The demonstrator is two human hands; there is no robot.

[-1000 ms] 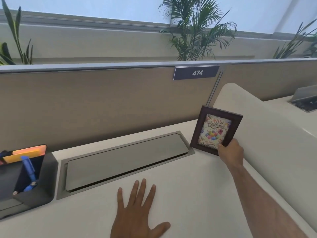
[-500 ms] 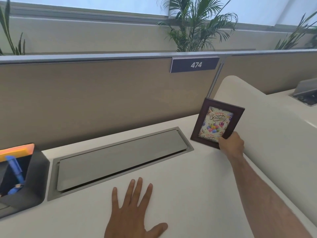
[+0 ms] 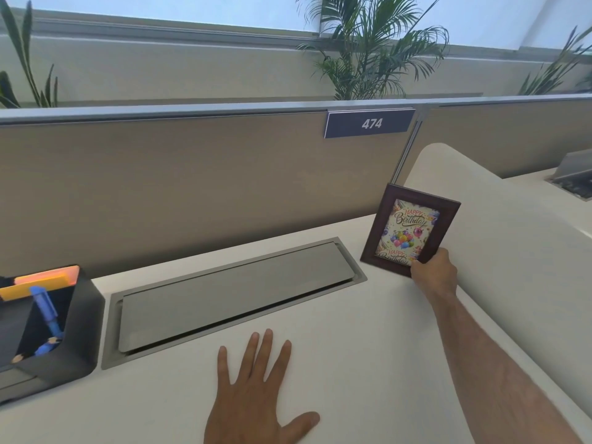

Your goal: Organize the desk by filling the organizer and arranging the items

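Observation:
A dark brown picture frame point(image 3: 408, 229) with a "Happy Birthday" balloon card stands upright and slightly tilted at the desk's back right corner. My right hand point(image 3: 434, 275) grips its lower right corner. My left hand point(image 3: 256, 395) lies flat, fingers spread, on the white desk point(image 3: 368, 347) near the front edge. At the far left stands a black organizer point(image 3: 73, 341) holding a blue pen point(image 3: 48, 315) and orange and yellow sticky pads point(image 3: 41, 280); part of it is cut off by the frame edge.
A grey metal cable flap point(image 3: 234, 293) is set into the desk between organizer and frame. A beige partition with a blue "474" label point(image 3: 370, 123) runs along the back. A white curved divider point(image 3: 512, 251) bounds the right side. Palm plants stand behind.
The picture frame and my right hand stay at the back right corner, the frame's tilt shifting only slightly. My left hand stays flat on the desk. The camera view drifts a little.

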